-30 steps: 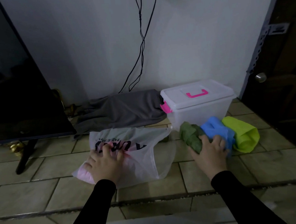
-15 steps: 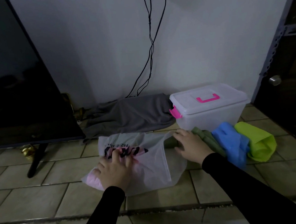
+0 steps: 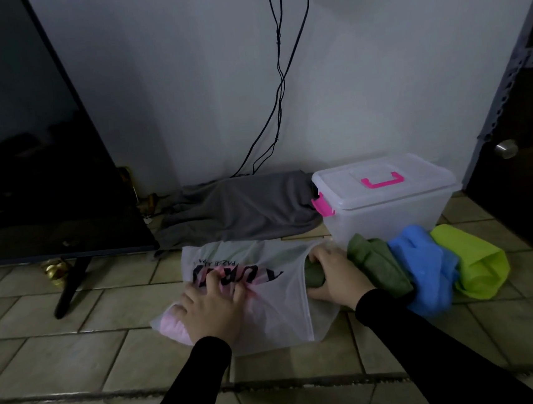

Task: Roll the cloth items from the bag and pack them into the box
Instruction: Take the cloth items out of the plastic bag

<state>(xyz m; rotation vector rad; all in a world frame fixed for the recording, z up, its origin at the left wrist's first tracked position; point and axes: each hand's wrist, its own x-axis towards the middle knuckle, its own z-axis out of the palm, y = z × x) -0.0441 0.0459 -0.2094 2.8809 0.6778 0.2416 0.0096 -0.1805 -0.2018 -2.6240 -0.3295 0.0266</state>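
On the tiled floor, the left hand (image 3: 212,308) presses flat, fingers spread, on a translucent white plastic bag (image 3: 268,302) holding pink cloth (image 3: 173,326). At its mouth the right hand (image 3: 337,274) grips a dark green cloth bundle (image 3: 314,277). Olive (image 3: 378,264), blue (image 3: 424,264) and lime rolls (image 3: 473,263) lie before the lidded clear plastic box (image 3: 386,209).

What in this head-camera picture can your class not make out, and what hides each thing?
- Inside of the box: head view, the shut lid and cloudy walls hide it.
- Cloths left in the bag: only a pink blur shows through the plastic, under the left hand.
- Dark green cloth: the right hand covers most of it at the bag's mouth.
- Bag lettering: creased, partly covered.
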